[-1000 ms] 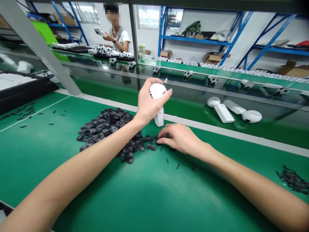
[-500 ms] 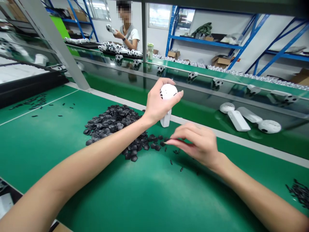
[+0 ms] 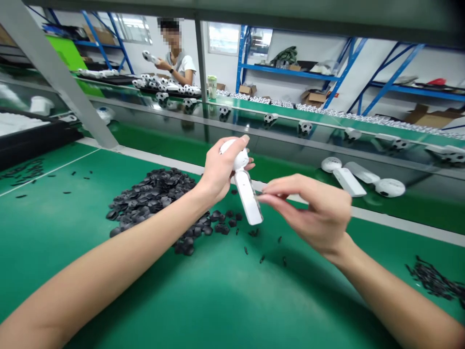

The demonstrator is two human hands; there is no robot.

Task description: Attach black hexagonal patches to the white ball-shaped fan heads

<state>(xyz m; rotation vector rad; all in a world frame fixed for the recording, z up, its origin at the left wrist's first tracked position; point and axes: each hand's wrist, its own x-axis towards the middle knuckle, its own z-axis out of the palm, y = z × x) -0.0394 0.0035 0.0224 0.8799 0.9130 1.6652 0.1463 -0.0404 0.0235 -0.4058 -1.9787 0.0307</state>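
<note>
My left hand (image 3: 223,167) is wrapped round the ball-shaped head of a white plastic device (image 3: 249,198), whose flat handle points down toward me. Close to the right side of that handle is my right hand (image 3: 308,208), thumb and forefinger pinched; whatever sits between the tips is too small to make out. Under and beyond my left forearm lies a heap of black five-sided pieces (image 3: 154,198), trailing off to the right. Several small black slivers (image 3: 262,259) are scattered on the green table below my hands.
More white devices (image 3: 350,182) lie on the green belt beyond the table edge. A pile of thin black pieces (image 3: 432,278) is at right. A grey post (image 3: 78,92) rises at left. Across the line, a person (image 3: 178,65) holds a football-patterned device. Blue shelving (image 3: 290,70) stands behind.
My left hand has turned the white device so its handle now shows in full. My right hand has come up from the black pieces to beside the handle. The view has shifted slightly.
</note>
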